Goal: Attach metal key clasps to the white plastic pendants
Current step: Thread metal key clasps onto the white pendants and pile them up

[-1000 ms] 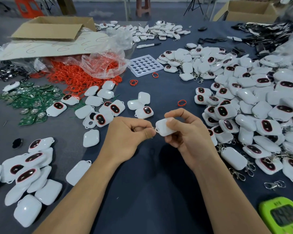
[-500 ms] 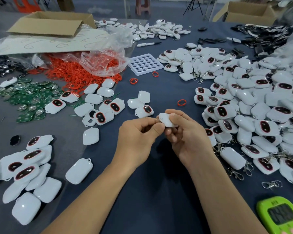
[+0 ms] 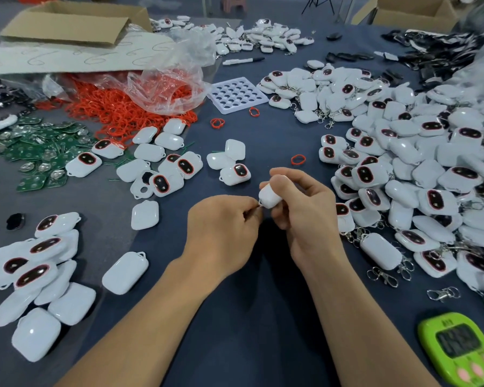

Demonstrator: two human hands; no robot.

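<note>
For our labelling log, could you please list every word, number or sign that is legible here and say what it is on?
"6" (or "9", depending on which way up): hand-drawn repeatedly on the white sheet.
Green timer: display digits too blurred to read.
Marker pen: any print too small to read.

- white sheet (image 3: 67, 60) at the far left: rows of hand-drawn dark loops that read as the figure 6, or as 9 from the other side
- green timer (image 3: 461, 350): screen digits and the small print above them are too blurred to read
</note>
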